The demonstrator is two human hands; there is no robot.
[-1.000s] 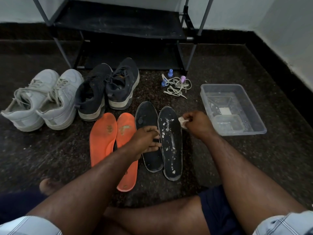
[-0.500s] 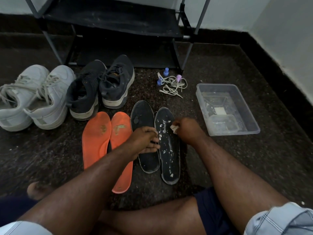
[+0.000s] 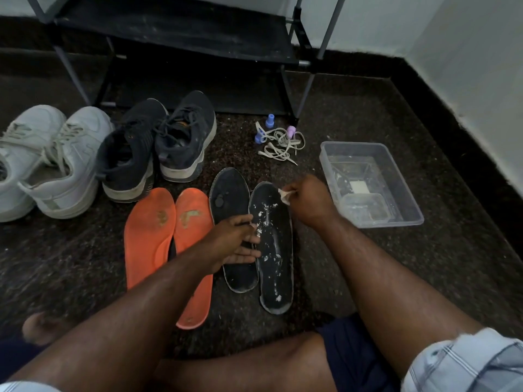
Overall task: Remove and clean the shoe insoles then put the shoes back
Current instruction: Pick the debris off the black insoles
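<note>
Insole (image 3: 273,244) under work — the black one streaked with white flecks — lies flat on the floor (image 3: 368,264), its long axis running from the person's knee away toward the shoe rack (image 3: 175,32), toe end far. The right hand (image 3: 308,200) sits at that toe end, just to the right of the edge, fingers curled and pinching a small pale wad of cloth or tissue (image 3: 284,193). The left hand (image 3: 237,241) lies flat across the neighbouring black insole (image 3: 229,193), fingers straight and spread, their tips reaching the flecked one's left edge — steadying it, I judge. So the wiping stroke most likely runs toe to heel, back toward the body, and the right hand is the nearer for it.

Two orange insoles (image 3: 152,236) lie alongside to the left; dark shoes (image 3: 158,142) and white shoes (image 3: 48,162) stand beyond, still to be refitted. A clear plastic tub (image 3: 402,176) stands just right of the right hand. The floor is dark speckled stone, walls close on the right.
</note>
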